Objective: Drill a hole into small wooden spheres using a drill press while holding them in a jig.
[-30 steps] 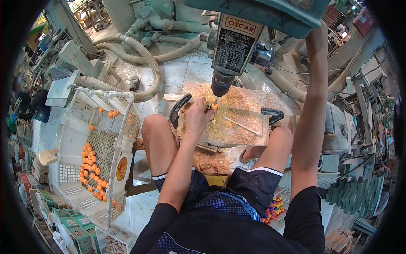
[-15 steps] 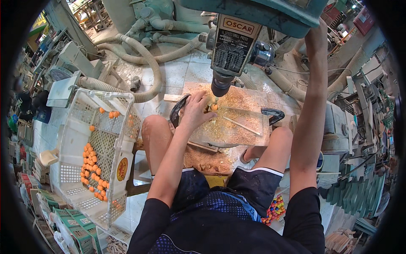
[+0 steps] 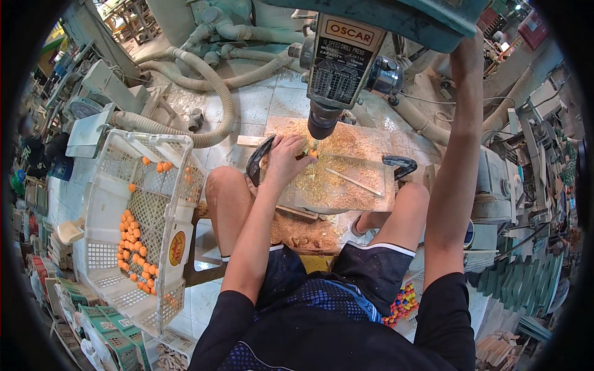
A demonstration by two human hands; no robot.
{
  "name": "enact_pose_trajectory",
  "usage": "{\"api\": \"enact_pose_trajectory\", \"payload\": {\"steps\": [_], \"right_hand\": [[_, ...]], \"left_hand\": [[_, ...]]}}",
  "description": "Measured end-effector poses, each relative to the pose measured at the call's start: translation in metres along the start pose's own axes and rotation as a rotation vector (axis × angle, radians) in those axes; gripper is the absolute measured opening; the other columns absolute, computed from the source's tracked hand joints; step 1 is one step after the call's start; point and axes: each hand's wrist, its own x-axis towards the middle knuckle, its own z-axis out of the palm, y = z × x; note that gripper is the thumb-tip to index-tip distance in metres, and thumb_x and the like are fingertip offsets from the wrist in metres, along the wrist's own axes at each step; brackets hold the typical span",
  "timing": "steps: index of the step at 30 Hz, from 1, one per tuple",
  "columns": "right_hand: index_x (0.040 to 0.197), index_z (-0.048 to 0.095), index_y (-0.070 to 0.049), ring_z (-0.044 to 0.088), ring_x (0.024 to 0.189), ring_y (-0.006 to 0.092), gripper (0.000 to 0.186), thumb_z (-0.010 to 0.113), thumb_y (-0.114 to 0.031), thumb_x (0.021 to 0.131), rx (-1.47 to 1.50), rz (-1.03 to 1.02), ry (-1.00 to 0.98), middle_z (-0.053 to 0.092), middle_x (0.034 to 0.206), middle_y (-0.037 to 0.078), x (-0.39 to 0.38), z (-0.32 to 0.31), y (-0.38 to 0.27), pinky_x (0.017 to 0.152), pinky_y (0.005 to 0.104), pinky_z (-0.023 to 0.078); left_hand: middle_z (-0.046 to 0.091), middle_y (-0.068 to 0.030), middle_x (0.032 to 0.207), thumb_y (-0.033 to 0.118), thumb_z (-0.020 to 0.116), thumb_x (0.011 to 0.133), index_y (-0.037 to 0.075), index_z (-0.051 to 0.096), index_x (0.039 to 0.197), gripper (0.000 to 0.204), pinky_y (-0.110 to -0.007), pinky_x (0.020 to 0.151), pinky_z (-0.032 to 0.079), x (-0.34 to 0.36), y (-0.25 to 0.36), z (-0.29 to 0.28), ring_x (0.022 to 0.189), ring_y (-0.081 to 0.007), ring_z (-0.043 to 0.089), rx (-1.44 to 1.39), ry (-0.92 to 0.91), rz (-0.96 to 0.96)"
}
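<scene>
My left hand [image 3: 291,157] rests at the left part of a sawdust-covered wooden board [image 3: 377,145], its fingers apart and slightly curved, thumb beside a small orange round piece [image 3: 312,153]. That piece sits below the black chuck [image 3: 322,123] of a drill press [image 3: 337,62]. My right hand [image 3: 465,49] is raised to the top right of the machine's teal housing [image 3: 408,18]; its fingers are hidden there. A thin wood strip [image 3: 352,180] lies on the board, which has dark curved grips at both sides.
A tilted white plastic crate [image 3: 99,247] with several orange pieces stands at my left. Multicolored pieces [image 3: 402,303] show below my right thigh. Corrugated hoses [image 3: 226,105] cross the tiled floor behind the board. Machinery and stacked material crowd both sides; green crates [image 3: 111,334] stand lower left.
My left hand has drawn back leftward from the orange piece, its fingers spreading, then shifted slightly up and right. My right hand stays high on the machine.
</scene>
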Motion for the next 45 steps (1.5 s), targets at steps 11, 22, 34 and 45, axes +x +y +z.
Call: {"api": "enact_pose_trajectory", "payload": {"steps": [11, 22, 34, 45], "right_hand": [[0.095, 0.069, 0.003, 0.068, 0.070, 0.0179, 0.027, 0.055, -0.019, 0.102, 0.072, 0.073, -0.011, 0.071, 0.080, 0.013, -0.004, -0.007, -0.005, 0.062, 0.0357, 0.050], [0.086, 0.067, 0.001, 0.062, 0.057, 0.0147, 0.029, 0.054, -0.022, 0.100, 0.238, 0.596, -0.203, 0.064, 0.065, 0.009, 0.008, -0.036, -0.043, 0.052, 0.0335, 0.044], [0.090, 0.064, -0.001, 0.057, 0.055, 0.0122, 0.034, 0.051, -0.030, 0.102, 0.145, 0.593, -0.099, 0.058, 0.062, 0.005, 0.000, -0.053, -0.084, 0.054, 0.0309, 0.042], [0.093, 0.065, -0.002, 0.053, 0.060, 0.0116, 0.033, 0.050, -0.029, 0.104, 0.372, 0.506, -0.011, 0.054, 0.066, 0.002, -0.010, -0.062, -0.103, 0.059, 0.0293, 0.041]], "left_hand": [[0.074, -0.0130, 0.114, 0.024, 0.090, 0.069, -0.002, 0.073, 0.109, 0.051, -0.043, 0.105, 0.043, -0.001, 0.008, -0.001, 0.114, -0.0272, 0.065, 0.022, 0.081, 0.067], [0.071, -0.0129, 0.116, 0.025, 0.088, 0.073, -0.003, 0.071, 0.111, 0.050, -0.043, 0.102, 0.046, -0.001, 0.009, -0.001, 0.114, -0.0293, 0.064, 0.037, 0.056, 0.075], [0.072, -0.0124, 0.114, 0.025, 0.087, 0.072, -0.002, 0.071, 0.111, 0.050, -0.043, 0.102, 0.046, -0.001, 0.007, 0.001, 0.114, -0.0295, 0.064, 0.051, 0.076, 0.090], [0.072, -0.0121, 0.114, 0.024, 0.088, 0.071, -0.002, 0.071, 0.110, 0.049, -0.043, 0.104, 0.045, -0.001, 0.007, 0.002, 0.113, -0.0281, 0.064, 0.058, 0.061, 0.078]]}}
